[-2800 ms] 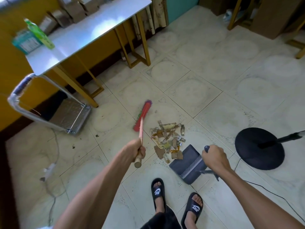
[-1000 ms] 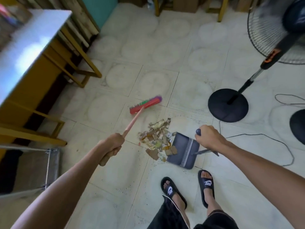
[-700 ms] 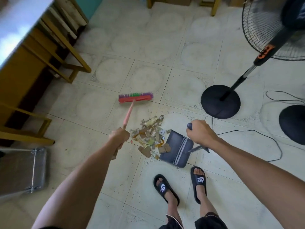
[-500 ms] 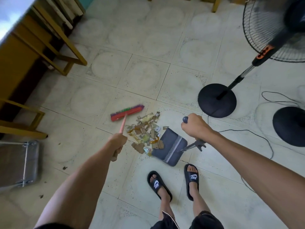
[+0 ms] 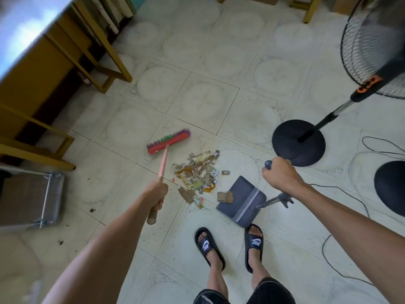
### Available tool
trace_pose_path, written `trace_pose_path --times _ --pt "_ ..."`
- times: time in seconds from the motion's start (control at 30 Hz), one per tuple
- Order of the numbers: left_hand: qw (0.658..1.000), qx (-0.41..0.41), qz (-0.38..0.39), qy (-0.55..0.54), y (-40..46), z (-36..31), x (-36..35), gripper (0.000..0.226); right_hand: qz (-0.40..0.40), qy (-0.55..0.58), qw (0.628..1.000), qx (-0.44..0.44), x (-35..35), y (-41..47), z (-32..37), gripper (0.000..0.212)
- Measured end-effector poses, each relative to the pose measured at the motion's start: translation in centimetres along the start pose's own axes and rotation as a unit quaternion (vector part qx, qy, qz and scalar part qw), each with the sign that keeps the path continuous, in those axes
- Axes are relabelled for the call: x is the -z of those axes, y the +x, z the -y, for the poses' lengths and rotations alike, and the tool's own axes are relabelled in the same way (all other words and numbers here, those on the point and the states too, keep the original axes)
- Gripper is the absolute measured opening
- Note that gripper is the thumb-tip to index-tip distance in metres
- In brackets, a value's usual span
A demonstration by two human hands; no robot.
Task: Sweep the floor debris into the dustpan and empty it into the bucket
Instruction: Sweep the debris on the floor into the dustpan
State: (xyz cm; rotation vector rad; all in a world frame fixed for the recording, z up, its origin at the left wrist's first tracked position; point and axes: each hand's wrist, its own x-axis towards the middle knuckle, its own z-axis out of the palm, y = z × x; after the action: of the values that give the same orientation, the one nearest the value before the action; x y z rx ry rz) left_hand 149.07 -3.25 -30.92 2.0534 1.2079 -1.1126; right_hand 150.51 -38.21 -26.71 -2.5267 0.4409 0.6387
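Standing on pale tiled floor, both feet in black slides, toes toward the work. Left hand wrapped tight round broom handle, near its butt end; butt stuck out below the fist. Broom head red, bristles purple and green, resting on floor beyond and left of debris, apart from it. Right hand fisted over knob atop dustpan pole; pole slanted down to pan's rear edge. Hands well apart, debris between them.

Debris: heap of torn cardboard, paper scraps, wrappers, some orange bits. Lay just left of and beyond pan mouth. Two or three cardboard bits sat on pan's front lip; one small scrap lay alone on floor just beyond pan. Pan dark blue-grey with pale ribbed stripe across, flat on floor, mouth toward heap, back corner just beside right foot.

No bucket seen in view.

Noted around: black round fan base beyond right hand, pole rising to fan cage at upper right, orange on its neck. Second dark round base at right edge. Black cord looped over floor behind right forearm. Yellow-framed table upper left, top blurred and shiny. Metal cart deck at left edge. Dark specks scattered on tiles near left forearm.
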Motion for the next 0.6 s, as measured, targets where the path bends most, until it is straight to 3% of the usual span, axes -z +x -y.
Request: trace_pose_path --times 0.17,0.3,0.6 --pt "0.995 0.055 0.032 -0.073 -2.2 1.6 -1.9 0.024 0.002 -0.028 0.999 0.024 1.3 2.5 1.3 0.029" --pt "0.994 0.074 0.061 -0.054 -3.1 1.9 -5.1 0.020 0.039 -0.008 0.997 0.064 2.1 5.2 3.3 0.028" --pt "0.997 0.022 0.062 -0.026 -2.4 -3.1 -8.2 0.013 0.109 -0.027 0.973 0.200 -0.7 7.7 11.2 0.033"
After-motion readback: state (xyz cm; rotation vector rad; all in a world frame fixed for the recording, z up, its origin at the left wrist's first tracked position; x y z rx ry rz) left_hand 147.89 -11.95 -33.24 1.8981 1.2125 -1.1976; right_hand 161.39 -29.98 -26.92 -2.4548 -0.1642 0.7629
